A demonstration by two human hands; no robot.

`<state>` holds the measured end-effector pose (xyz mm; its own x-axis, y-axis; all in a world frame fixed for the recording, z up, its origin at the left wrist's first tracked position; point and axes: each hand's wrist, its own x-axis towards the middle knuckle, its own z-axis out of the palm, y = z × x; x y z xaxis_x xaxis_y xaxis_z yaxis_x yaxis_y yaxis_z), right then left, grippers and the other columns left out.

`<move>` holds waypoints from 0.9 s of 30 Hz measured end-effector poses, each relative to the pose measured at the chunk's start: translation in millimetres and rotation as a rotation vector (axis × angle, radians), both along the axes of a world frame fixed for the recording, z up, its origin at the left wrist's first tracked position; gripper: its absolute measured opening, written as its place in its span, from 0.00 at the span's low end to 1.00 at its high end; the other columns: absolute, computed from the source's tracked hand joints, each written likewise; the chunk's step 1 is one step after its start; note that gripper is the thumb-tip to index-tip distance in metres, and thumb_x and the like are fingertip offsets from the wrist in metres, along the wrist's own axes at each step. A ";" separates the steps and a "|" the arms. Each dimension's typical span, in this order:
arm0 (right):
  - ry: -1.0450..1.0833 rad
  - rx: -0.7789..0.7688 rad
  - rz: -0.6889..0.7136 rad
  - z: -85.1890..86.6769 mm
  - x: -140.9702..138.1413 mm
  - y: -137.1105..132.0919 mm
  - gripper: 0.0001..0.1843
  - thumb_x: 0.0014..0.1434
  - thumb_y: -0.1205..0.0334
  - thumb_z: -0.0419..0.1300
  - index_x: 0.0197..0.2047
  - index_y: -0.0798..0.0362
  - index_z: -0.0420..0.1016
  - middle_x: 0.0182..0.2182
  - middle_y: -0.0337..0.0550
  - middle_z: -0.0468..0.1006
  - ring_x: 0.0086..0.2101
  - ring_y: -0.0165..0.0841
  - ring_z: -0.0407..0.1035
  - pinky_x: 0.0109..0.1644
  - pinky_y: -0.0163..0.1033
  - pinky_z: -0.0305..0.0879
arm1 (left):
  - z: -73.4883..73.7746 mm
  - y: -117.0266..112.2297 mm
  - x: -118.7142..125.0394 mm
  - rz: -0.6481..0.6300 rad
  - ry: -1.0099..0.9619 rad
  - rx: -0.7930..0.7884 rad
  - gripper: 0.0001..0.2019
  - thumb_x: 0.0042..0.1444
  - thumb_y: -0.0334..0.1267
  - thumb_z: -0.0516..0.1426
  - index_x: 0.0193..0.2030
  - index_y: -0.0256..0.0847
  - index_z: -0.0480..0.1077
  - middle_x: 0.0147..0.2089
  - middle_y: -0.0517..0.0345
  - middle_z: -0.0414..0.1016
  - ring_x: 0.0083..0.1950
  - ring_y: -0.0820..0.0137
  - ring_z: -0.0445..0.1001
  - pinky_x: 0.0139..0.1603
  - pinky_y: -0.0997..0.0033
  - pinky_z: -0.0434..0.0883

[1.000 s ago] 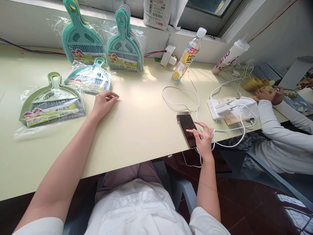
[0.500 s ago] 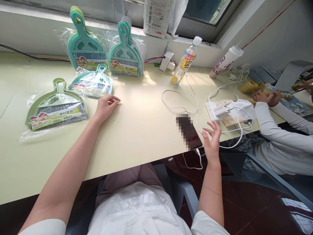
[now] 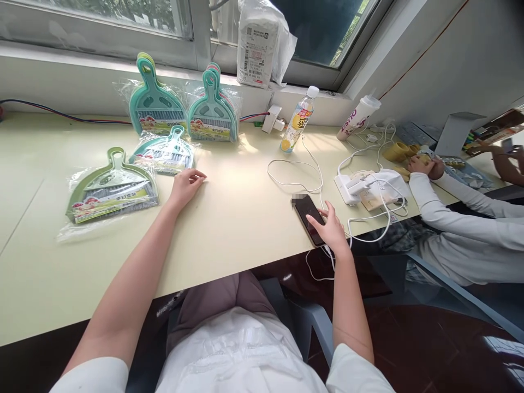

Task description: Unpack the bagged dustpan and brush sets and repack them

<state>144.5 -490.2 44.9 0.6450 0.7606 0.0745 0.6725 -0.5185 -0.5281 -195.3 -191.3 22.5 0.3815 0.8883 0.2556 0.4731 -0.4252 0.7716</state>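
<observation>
On the table, just right of the packaged brush sets, rests my left hand (image 3: 187,186); its fingers are loosely stretched and hold nothing. A clear-wrapped green dustpan and brush set (image 3: 112,191) lies to its left, and a turquoise set (image 3: 164,155) lies just beyond it. My right hand (image 3: 331,229) is over a dark smartphone (image 3: 305,210) lying near the table's front edge. The thumb reaches across the screen while the other fingers are spread by the right edge. A white charging cable (image 3: 326,250) runs from the phone's near end.
More dustpan sets (image 3: 210,112) stand against the wall. Behind the phone are a drink bottle (image 3: 297,120), a lidded cup (image 3: 358,117) and a white power strip (image 3: 347,188) with looped cables. At right, another person's hands (image 3: 423,166) hold something yellowish near yellow rolls (image 3: 397,152).
My right hand has moved left and onto the phone, from open in the air beside it. The left hand stays on the table. The view has tilted up, showing more window.
</observation>
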 end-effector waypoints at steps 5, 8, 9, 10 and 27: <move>-0.109 -0.030 0.006 -3.0 -7.9 21.1 0.50 0.50 0.35 0.60 0.69 0.47 0.48 0.57 0.56 0.70 0.57 0.55 0.62 0.59 0.62 0.52 | -2.0 1.6 -0.9 -0.012 0.003 0.010 0.10 0.52 0.41 0.55 0.36 0.43 0.75 0.40 0.53 0.76 0.40 0.66 0.75 0.46 0.67 0.72; -0.146 -0.027 0.004 -5.2 -12.6 28.0 0.49 0.49 0.38 0.61 0.68 0.46 0.49 0.57 0.56 0.70 0.57 0.55 0.62 0.58 0.62 0.51 | -2.5 1.9 -0.7 -0.016 0.007 0.013 0.10 0.52 0.41 0.54 0.36 0.42 0.75 0.40 0.53 0.76 0.40 0.66 0.75 0.45 0.67 0.72; -0.149 -0.029 0.001 -5.6 -13.9 29.5 0.48 0.49 0.40 0.61 0.68 0.46 0.49 0.57 0.56 0.70 0.57 0.54 0.61 0.58 0.62 0.51 | -2.6 1.9 -0.6 -0.016 0.006 0.015 0.10 0.52 0.41 0.54 0.35 0.42 0.75 0.40 0.53 0.76 0.40 0.66 0.75 0.45 0.67 0.72; -0.148 -0.033 -0.003 -5.8 -14.8 30.8 0.47 0.49 0.41 0.61 0.68 0.45 0.49 0.57 0.55 0.69 0.57 0.54 0.61 0.58 0.62 0.51 | -2.8 1.9 -0.5 -0.018 0.005 0.017 0.10 0.52 0.41 0.54 0.35 0.42 0.75 0.40 0.53 0.76 0.40 0.66 0.75 0.45 0.67 0.72; -0.117 -0.056 -0.123 -12.1 52.8 123.4 0.37 0.43 0.46 0.63 0.53 0.51 0.57 0.52 0.54 0.71 0.56 0.50 0.61 0.61 0.60 0.45 | -5.9 3.1 -1.2 -0.025 -0.012 0.033 0.09 0.54 0.38 0.55 0.36 0.40 0.75 0.40 0.52 0.75 0.38 0.67 0.74 0.44 0.67 0.72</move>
